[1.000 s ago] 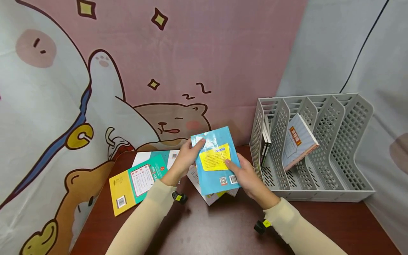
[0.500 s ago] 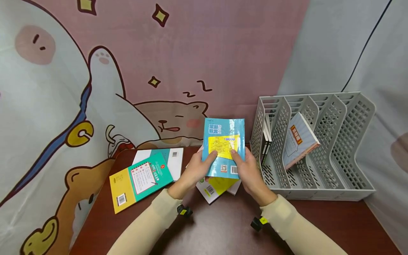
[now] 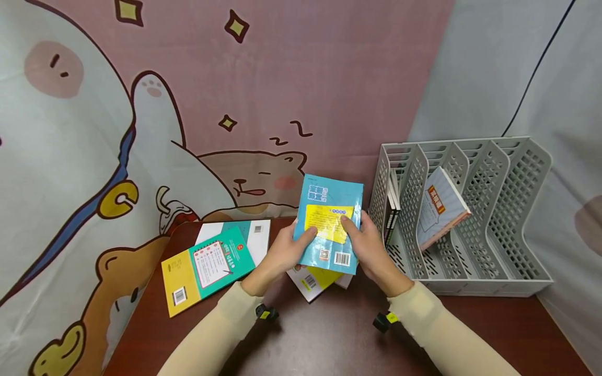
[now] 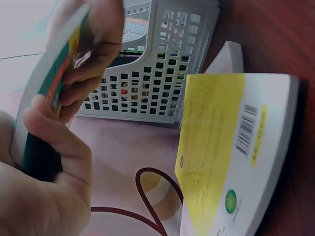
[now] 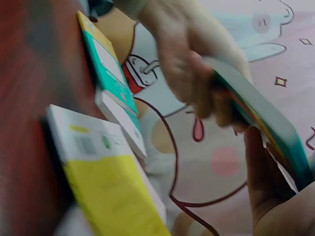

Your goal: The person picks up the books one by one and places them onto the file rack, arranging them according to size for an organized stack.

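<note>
A light-blue book (image 3: 329, 196) with a yellow text panel and a barcode is held up over the table, its back cover toward the head camera. My left hand (image 3: 288, 248) grips its left edge, thumb on the cover and fingers behind. On the right edge my right hand (image 3: 369, 245) holds it the same way, thumb across the yellow panel. Below the blue book lies a yellow-and-white book (image 4: 211, 147), partly hidden by it in the head view. Both wrist views show the fingers (image 5: 224, 108) curled behind the held book.
To the right stands a grey perforated file rack (image 3: 475, 287) with dark-spined books (image 3: 391, 209) in its first slot and a leaning pale book (image 3: 439, 209) in another. A green-and-yellow book (image 3: 207, 271) overlaps a white book (image 3: 260, 240) on the table's left.
The blue book has turned from a leftward tilt to nearly upright and shifted slightly right. My left hand has moved from its upper left corner down to the lower left edge.
</note>
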### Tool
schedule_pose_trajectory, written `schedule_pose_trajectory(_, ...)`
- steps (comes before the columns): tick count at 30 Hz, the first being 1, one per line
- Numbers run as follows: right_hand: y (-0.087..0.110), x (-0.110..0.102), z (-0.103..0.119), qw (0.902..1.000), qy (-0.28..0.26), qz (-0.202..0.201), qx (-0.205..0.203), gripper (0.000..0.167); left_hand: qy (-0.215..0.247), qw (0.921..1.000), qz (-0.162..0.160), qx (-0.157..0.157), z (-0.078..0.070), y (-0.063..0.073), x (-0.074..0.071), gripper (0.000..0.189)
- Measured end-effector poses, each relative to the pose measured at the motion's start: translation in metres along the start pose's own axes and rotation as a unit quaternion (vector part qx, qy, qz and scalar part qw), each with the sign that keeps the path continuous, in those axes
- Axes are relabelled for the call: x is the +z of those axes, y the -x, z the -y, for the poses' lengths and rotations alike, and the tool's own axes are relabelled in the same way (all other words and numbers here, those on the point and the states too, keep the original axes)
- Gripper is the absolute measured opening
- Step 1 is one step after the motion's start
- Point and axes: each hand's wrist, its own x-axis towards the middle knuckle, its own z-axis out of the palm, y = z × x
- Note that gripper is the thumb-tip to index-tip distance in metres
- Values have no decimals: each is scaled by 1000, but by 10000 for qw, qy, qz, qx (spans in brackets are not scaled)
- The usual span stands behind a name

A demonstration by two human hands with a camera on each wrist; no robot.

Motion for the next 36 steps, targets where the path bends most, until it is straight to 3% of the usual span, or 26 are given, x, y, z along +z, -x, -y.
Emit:
schedule_pose_trajectory(7, -26, -22, 30, 9977, -386, 76, 557, 52, -113, 9982, 509, 288, 5, 4, -4, 45)
schedule_pose_trajectory(12, -30, -29, 44, 9927, -582, 603, 869, 56, -65, 9952, 864, 458, 8, 2, -7, 46)
schedule_pose_trajectory(16, -27, -31, 46, 9943, -342, 720, 702, 57, -100, 9936, 952, 594, 8, 0, -9, 43)
schedule_pose_trajectory(24, -13, -33, 47, 9989, -67, 360, 290, 57, -176, 9913, 1165, 590, 11, -3, -7, 41)
schedule_pose_trajectory(33, 5, -40, 51, 9986, 404, -198, -269, 60, -448, 9923, 1089, 387, 14, -3, -4, 38)
schedule_pose_trajectory(36, 12, -50, 51, 9979, 312, -411, -388, 58, -510, 9925, 1052, 355, 14, -3, -3, 35)
